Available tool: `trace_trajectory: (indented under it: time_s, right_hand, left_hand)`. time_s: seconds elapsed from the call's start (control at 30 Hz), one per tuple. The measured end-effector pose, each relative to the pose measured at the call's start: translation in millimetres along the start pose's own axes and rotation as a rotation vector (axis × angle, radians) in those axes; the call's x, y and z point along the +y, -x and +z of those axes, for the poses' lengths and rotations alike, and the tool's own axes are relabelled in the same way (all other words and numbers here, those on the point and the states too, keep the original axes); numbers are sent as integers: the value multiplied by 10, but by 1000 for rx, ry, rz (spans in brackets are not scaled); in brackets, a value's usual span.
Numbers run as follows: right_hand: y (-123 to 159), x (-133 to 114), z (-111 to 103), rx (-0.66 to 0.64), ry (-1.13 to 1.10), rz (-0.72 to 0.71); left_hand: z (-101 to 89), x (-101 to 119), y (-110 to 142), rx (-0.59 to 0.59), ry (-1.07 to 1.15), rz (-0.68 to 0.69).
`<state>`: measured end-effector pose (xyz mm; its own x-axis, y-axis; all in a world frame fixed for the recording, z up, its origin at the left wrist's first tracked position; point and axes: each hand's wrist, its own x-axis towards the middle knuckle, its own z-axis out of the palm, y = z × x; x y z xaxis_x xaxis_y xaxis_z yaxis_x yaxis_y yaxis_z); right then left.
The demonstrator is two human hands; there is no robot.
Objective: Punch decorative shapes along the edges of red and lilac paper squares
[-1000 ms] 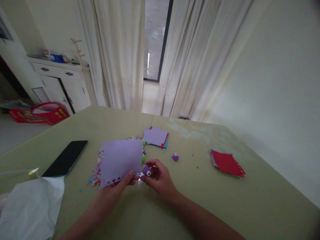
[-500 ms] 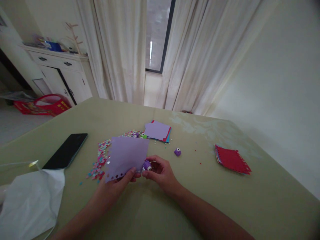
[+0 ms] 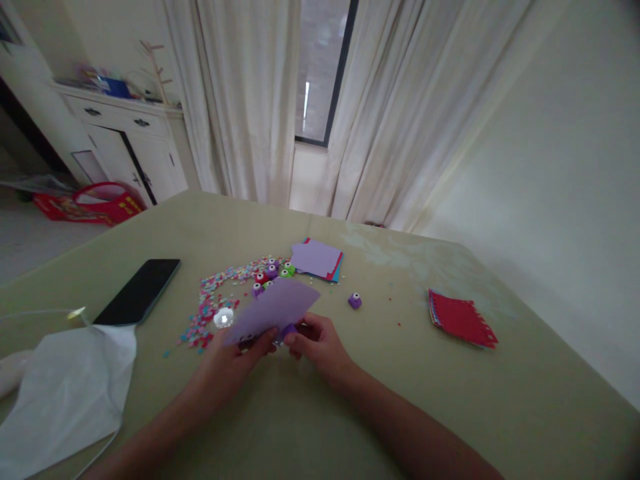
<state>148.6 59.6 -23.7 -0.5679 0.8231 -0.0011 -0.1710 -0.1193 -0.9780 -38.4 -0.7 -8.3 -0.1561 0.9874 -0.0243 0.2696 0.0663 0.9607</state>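
A light purple sheet of paper (image 3: 280, 305) with punched holes along its near edge is pinched in my left hand (image 3: 239, 355). My right hand (image 3: 323, 343) is closed round a small purple craft punch (image 3: 287, 331), which meets the paper's right near corner. Fingers partly cover the punch. Beyond the paper sit several purple, red and green punches (image 3: 273, 269) with eye-like buttons, beside scattered confetti (image 3: 207, 307). Another purple punch (image 3: 355, 301) stands alone to the right. A shiny round clear piece (image 3: 223, 318) lies left of the paper.
Behind lies a stack of purple, red and blue sheets (image 3: 316, 259); a red-topped stack (image 3: 463, 319) is at the right. A black phone (image 3: 140, 291) and a white face mask or cloth (image 3: 70, 393) lie at the left. Curtains hang beyond the table (image 3: 400, 400).
The purple sheet has tilted and turned, its far edge swinging right, uncovering more punches and the round clear piece. My right hand keeps the punch at the paper's corner. The view shifted slightly.
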Motion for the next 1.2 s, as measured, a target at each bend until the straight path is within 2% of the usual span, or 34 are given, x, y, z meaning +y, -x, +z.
trace_trajectory:
  time_s: [0.1,0.3,0.53,0.73,0.87,1.2]
  right_hand:
    - [13,-19,22,-12,8,35]
    - [31,15,60,-9,28,81]
    - [35,14,91,7,44,85]
    - [36,-12,96,-26,21,69]
    - [32,5,85,-1,35,71]
    - [28,1,87,-12,32,69]
  left_hand:
    - [-8,11,-9,-68,23,23]
    - [-4,58,-22,-106,42,-7]
    - [40,88,-17,-87,134,-126]
    - [62,103,15,-53,130,-119]
    - [76,90,23,-17,96,-108]
    - [100,71,16,-8,134,-69]
